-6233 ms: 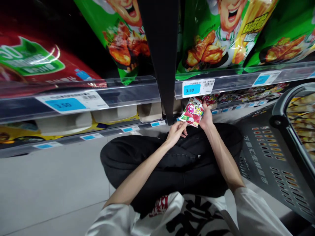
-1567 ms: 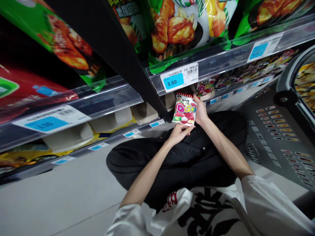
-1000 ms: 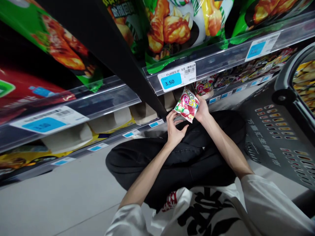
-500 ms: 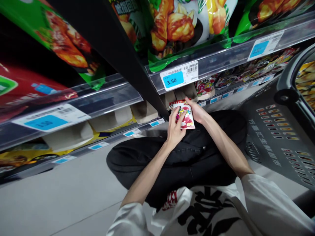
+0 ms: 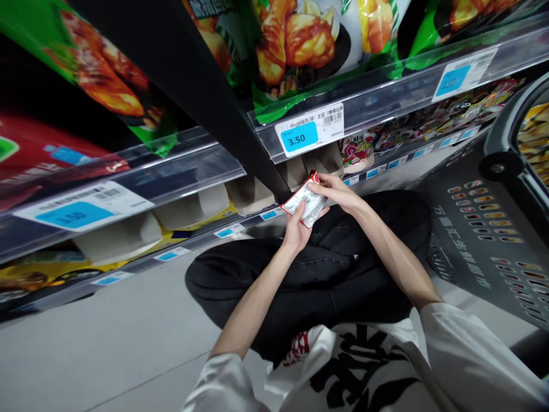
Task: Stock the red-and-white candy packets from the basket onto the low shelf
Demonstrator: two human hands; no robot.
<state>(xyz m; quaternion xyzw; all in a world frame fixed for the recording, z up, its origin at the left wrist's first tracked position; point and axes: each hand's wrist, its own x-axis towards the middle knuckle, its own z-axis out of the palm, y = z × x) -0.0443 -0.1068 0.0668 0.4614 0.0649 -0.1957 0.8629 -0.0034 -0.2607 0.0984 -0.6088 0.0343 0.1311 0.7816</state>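
Observation:
Between my two hands is a small candy packet (image 5: 309, 201), its white back with fine print and a red edge facing up. My left hand (image 5: 297, 230) grips its lower left part, thumb on top and the other fingers underneath. My right hand (image 5: 337, 191) pinches the upper right end with its thumb over the print. The packet is tilted, above my crossed legs in black trousers (image 5: 274, 274) and just in front of the bottom shelf. A similar red and white packet (image 5: 357, 150) stands in a shelf box beyond my right hand.
A black shelf post (image 5: 231, 114) rises just past my hands. Large green chip bags (image 5: 295, 46) fill the shelf above, behind a rail with price tags (image 5: 309, 130). To the right stands a grey shopping basket (image 5: 476, 212) with yellow packs inside. Cardboard boxes (image 5: 193, 206) line the bottom shelf.
The packet has been turned over from its colourful front to its printed back. My left hand's fingers have gone from lying on its front to underneath it.

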